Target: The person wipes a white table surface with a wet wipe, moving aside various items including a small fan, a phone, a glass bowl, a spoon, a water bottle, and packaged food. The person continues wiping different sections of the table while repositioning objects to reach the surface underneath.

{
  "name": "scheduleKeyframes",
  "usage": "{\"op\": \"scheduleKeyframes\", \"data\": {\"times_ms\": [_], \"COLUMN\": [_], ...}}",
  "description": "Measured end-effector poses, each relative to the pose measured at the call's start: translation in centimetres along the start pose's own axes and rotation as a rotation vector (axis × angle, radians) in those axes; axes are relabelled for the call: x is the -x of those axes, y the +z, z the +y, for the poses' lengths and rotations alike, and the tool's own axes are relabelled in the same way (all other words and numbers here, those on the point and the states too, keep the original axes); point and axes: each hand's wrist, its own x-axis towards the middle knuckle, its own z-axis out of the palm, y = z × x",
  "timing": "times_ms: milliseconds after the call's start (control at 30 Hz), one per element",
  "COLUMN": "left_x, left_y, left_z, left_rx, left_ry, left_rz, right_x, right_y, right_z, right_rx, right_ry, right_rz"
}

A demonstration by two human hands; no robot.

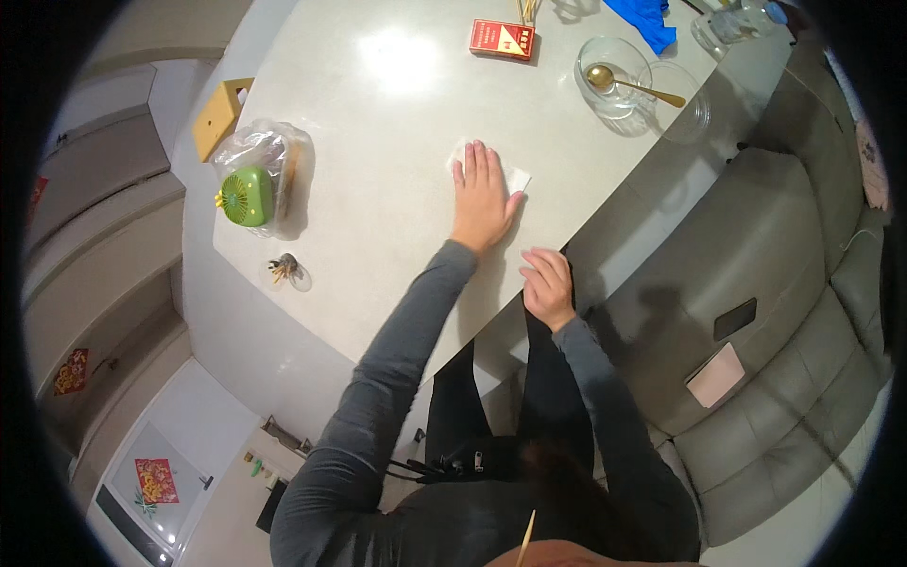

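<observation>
My left hand (485, 198) lies flat with its fingers stretched out, holding a white tissue (518, 180) down against the pale tabletop (382, 163). Parts of the tissue show past the fingertips and beside the thumb; the rest is hidden under the palm. At the near table edge, my right hand (550, 287) is raised with loosely bent fingers and nothing in it. Beyond the left hand sits a red box (502, 40) bearing writing. A clear glass bowl (589, 88) stands to the far right, and a gold spoon (652, 92) rests across it.
On the left lie a clear plastic bag (263, 135), a green fan (249, 197) and a small clear cup of thin items (285, 269). Blue material (646, 25) and a plastic bottle (740, 25) are at the far right. A grey sofa (716, 220) holds a phone (735, 319).
</observation>
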Motion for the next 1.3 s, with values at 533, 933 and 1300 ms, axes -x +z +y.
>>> {"op": "scheduleKeyframes", "data": {"times_ms": [533, 933, 1300], "left_x": [-7.4, -3.1, -1.4], "left_y": [2.4, -0.1, -1.0], "left_z": [5.3, -0.2, 0.0], "left_rx": [-0.055, -0.129, 0.020], "left_ry": [0.186, -0.095, 0.386], "left_rz": [-0.161, -0.128, -0.258], "right_x": [-14.2, -17.8, -18.0], "right_y": [-10.6, -11.3, -10.8], "right_z": [9.5, 17.2, 8.7], "right_rx": [-0.630, -0.312, -0.506], "right_ry": [0.808, 0.700, 0.677], "right_rz": [0.555, -0.160, -0.070]}}
